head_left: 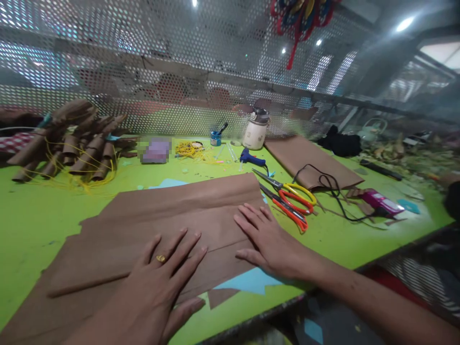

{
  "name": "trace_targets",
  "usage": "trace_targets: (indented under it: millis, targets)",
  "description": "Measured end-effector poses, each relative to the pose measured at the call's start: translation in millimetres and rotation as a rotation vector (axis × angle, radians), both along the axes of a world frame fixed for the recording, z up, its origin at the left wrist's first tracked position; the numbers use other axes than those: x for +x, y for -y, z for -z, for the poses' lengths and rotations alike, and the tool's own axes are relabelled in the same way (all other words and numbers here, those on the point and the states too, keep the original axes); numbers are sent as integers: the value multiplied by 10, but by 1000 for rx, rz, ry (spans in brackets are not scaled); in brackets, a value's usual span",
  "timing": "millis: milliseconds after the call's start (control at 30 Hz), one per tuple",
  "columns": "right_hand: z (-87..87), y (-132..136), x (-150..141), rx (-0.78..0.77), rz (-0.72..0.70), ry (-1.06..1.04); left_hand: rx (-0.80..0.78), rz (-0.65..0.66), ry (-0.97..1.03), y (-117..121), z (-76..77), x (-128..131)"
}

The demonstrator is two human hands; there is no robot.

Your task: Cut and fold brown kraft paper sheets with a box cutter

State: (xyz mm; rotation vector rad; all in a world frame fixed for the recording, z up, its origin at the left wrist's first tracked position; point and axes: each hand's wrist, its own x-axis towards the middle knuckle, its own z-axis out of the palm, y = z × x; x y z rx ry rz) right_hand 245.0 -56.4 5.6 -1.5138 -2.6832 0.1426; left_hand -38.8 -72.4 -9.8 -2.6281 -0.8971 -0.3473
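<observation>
Layered sheets of brown paper (118, 225) lie across the green table in front of me, with a fold running along them. My left hand (167, 273) rests flat on the sheets, fingers spread, a gold ring on one finger. To its right, my right hand (266, 239) lies palm down on the right end of the paper, its fingers stretched out and thumb apart. Pieces of light blue paper (247, 281) stick out from under the brown sheets. Just beyond my right hand lie scissors with yellow and orange handles (296, 194) and scissors with orange-red handles (291, 215).
Rolled brown paper bundles (86, 148) with yellow string lie at left. Farther back are a blue glue gun (251, 157), a white bottle (256, 130), a small blue jar (215, 138) and folded brown paper (316, 160). A black cord (336, 191) crosses the right side. A perforated metal screen (179, 72) stands behind.
</observation>
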Motion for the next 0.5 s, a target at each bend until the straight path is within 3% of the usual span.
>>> trace_targets:
  millis: [333, 500]
  targets:
    - [138, 113, 245, 130, 208, -35, -143, -22, 35, 8, 0, -6]
    - [79, 139, 177, 208, 21, -162, -285, -55, 43, 60, -106, 9]
